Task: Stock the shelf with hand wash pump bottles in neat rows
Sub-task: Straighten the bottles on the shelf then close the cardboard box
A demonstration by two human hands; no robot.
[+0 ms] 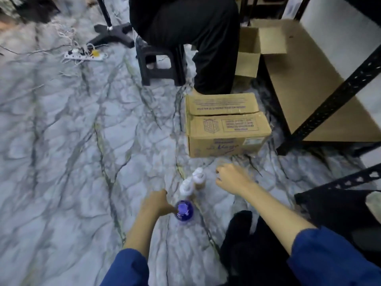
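Gripped purple round plastic pump bottle (pixel 184 211) with left hand (pixel 157 203) for shelving; right hand (pixel 233 178) loose, empty, near two white-capped bottles (pixel 192 181).

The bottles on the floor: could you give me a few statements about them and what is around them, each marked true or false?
1. Three bottles stand on the floor: one purple bottle and two white-topped bottles. True.
2. The left hand is at the purple bottle. True.
3. The right hand holds a white-topped bottle. False: it holds nothing and hovers beside them.
4. The cardboard box nearest the bottles is open. False: its flaps are closed.
5. Bottles already fill the shelf. False: the brown board shows no bottles.
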